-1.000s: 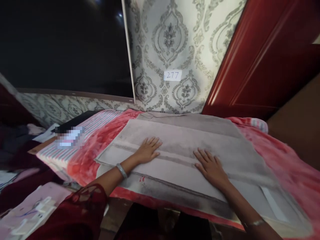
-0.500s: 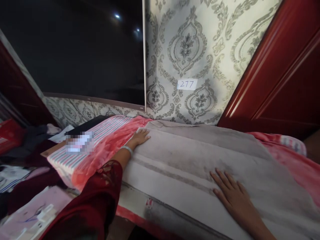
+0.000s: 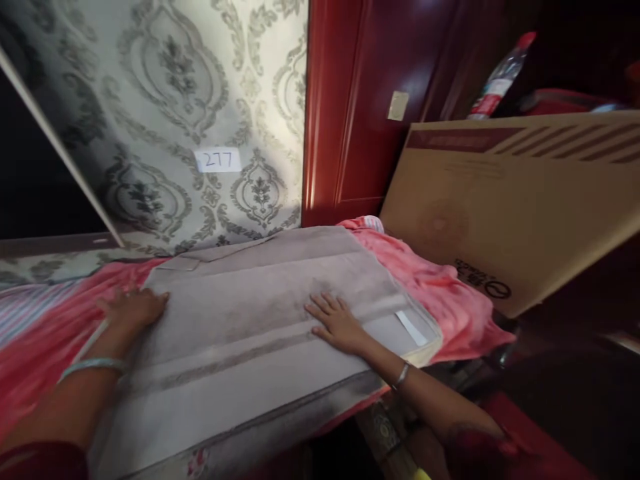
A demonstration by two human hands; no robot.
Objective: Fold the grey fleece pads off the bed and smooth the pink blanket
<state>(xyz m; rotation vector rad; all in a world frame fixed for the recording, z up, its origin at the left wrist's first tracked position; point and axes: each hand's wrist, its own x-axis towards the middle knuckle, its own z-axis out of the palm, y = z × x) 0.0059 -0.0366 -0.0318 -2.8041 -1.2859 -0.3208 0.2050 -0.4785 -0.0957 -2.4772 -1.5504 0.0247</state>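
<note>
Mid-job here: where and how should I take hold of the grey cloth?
The grey cloth is probably best pinched at its right edge, by the white strip, coming from the right, thumb above and fingers below. It lies flat, so the middle offers little to pinch, while layered edges show there. The right hand rests flat on top.

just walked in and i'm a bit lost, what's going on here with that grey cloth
A person has their right hand resting on a grey cloth, fingers spread, while their left hand is at the cloth's left edge, too blurred to tell whether it grips. The cloth lies in layers over a red-pink blanket, which shows on both sides. A white strip is near the cloth's right end.
</note>
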